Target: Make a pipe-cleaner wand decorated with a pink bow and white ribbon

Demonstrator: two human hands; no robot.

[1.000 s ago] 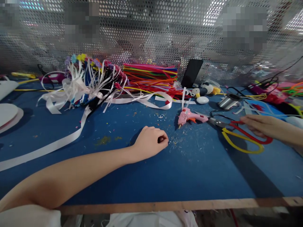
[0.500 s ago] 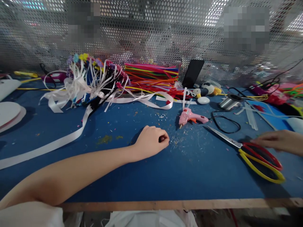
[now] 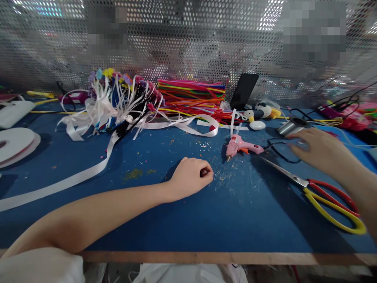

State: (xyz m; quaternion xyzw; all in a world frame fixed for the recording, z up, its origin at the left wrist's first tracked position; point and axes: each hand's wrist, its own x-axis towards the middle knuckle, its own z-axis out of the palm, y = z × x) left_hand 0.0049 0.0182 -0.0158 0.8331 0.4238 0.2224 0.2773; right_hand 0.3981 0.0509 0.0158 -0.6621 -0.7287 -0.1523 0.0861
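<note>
A low sweep of my right hand could snag the cord and drag the glue gun; my forearm might knock the scissors beside it. That hand is partly open by the spool, contact unclear; my left rests curled closed, contents hidden.

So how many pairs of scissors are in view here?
1: the scissors with red and yellow handles, lying at the right of the blue table, below the right hand, tips toward the pink glue gun. Others could be hidden in the clutter behind.
</note>
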